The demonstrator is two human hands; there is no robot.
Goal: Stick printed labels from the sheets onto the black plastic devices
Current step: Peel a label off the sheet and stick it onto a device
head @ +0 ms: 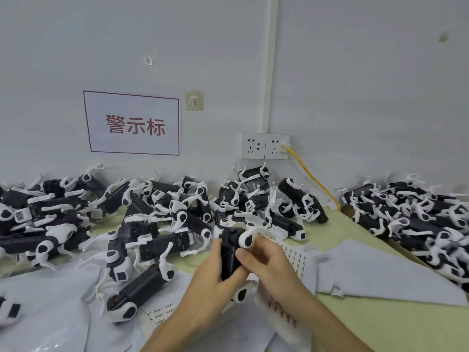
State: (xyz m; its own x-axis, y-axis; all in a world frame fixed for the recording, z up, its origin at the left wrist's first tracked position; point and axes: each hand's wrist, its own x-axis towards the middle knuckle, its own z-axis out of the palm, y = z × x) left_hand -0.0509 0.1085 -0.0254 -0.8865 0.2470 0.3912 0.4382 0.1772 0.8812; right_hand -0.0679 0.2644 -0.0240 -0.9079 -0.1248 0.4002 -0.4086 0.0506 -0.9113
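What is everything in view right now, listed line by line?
held device: one, black with white parts, centre foreground.
loose devices: many, black and white, heaped across the back of the table and at right.
label sheets: several, white, on the table near the held device.
sign: one, white with red characters, on the wall.
sockets: two, white, on the wall.
cable: one, yellow, plugged into the right socket.
hooks: two, pale, on the wall.
left hand: grips the held device's lower body.
right hand: grips it from the right.
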